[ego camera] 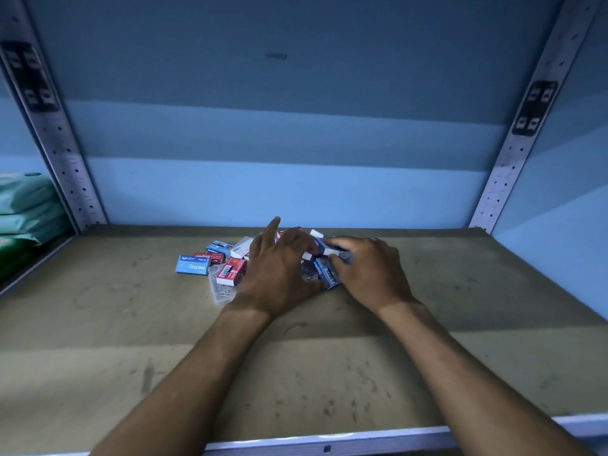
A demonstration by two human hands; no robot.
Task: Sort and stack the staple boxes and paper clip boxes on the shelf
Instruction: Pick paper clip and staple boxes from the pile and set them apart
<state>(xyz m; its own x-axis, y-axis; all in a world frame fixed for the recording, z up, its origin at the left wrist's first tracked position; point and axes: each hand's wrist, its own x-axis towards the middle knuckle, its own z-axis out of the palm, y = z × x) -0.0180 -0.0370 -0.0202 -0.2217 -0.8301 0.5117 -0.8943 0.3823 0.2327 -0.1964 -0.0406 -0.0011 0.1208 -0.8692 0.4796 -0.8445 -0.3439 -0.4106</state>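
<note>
**Shelf lot: mixed staple and clip boxes, two hands at the pile**

Landmark: the blue "Staples" box (192, 265), a flat cardboard rectangle lying label-up on the shelf board (131, 357), long axis running left to right, its print reading upright to the viewer.

1. Shelf board: matte tan surface, scuffed with dark marks, edged at the near side by a pale metal lip.
2. Clear plastic case (223, 292): just right of and nearer than the landmark, flat, translucent, with thin metal clips visible inside.
3. Red-and-white box (231, 271): right of the landmark, lying partly on the clear case, barcode face up, long axis tilted away to the right.
4. Left hand (278, 274): right of the landmark, palm down over the middle of the pile, index finger raised and pointing away, the other fingers bent onto the boxes; whether they clamp one cannot be told.
5. Blue upright-printed box (325, 273): further right, between both hands, long axis running near to far.
6. Right hand (368, 269): furthest right, fingers curled around a small grey box (345, 256).
7. Second blue box (219, 247): just behind the landmark, barcode up, angled.
8. Back wall (279, 143): smooth blue panel behind everything, flanked by perforated metal uprights (70, 166).
</note>
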